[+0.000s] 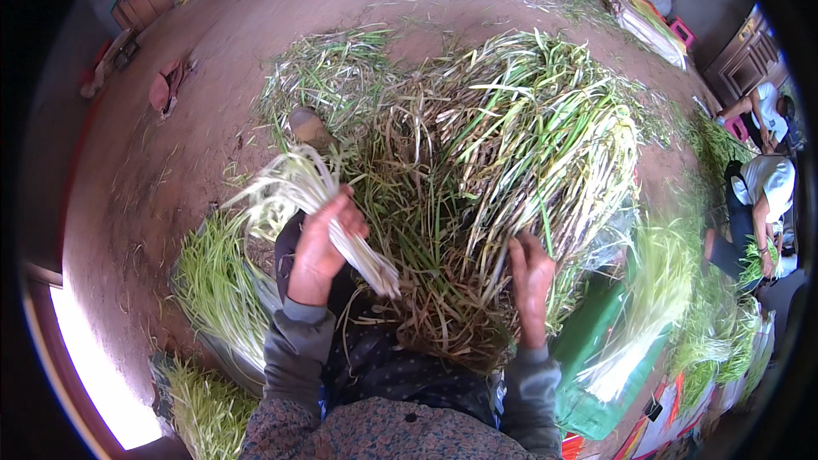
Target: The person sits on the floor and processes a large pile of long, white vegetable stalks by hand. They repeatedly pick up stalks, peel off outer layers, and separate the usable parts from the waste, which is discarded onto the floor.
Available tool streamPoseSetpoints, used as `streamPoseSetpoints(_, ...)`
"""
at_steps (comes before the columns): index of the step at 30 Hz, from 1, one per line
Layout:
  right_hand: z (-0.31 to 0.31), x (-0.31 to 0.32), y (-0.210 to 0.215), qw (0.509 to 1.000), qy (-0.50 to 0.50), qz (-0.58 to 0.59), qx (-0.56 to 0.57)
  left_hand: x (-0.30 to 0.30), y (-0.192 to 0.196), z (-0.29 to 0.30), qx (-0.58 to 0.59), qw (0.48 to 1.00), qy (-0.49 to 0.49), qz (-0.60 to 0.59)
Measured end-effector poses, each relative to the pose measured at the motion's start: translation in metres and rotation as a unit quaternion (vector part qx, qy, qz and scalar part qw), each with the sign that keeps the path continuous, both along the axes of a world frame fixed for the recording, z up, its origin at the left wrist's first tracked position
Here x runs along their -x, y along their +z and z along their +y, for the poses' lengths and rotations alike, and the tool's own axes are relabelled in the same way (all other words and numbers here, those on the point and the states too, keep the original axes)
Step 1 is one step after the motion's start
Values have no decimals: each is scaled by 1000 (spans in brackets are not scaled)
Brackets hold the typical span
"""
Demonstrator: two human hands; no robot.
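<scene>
My left hand [321, 243] is closed round a bunch of pale, chive-like stalks [298, 179]. Their whitish stem ends point down to the right, and the curling leaf ends fan out to the upper left. At the near edge of a big heap of untrimmed stalks [554, 136], green with brown, dry leaves, is my right hand [531, 277]. Its fingers are curled in beside the stems; what lies between them is too small to make out. Dry leaf litter [434, 307] covers the space between my hands, over a dark dotted cloth [383, 370] on my lap.
Cleaned pale-green stalks lie in a pile [217, 277] at my left and a bundle [639, 315] on a green package [588, 349] at my right. A shoe [311, 128] shows beyond my left hand. Two people [763, 196] sit at the far right among more greens [716, 341].
</scene>
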State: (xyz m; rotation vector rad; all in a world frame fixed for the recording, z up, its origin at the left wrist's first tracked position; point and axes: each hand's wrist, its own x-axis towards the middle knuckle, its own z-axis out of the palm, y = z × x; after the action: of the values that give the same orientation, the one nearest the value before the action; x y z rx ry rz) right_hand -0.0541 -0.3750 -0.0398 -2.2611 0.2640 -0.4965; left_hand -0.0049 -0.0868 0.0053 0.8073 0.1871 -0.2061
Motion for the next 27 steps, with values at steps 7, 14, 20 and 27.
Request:
streamPoseSetpoints(7, 6, -3, 15, 934, 46, 86, -344, 20, -7, -20, -7, 995, -71, 63)
streamPoseSetpoints(14, 71, 44, 54, 938, 268, 87, -204, 48, 18, -40, -162, 976, -144, -8)
streamPoseSetpoints(20, 92, 50, 43, 947, 304, 39, -93, 51, 8, -47, -199, 959, -199, -22)
streamPoseSetpoints(27, 79, 63, 26, 949, 277, 69, -137, 53, 5, -51, -191, 960, -203, 2)
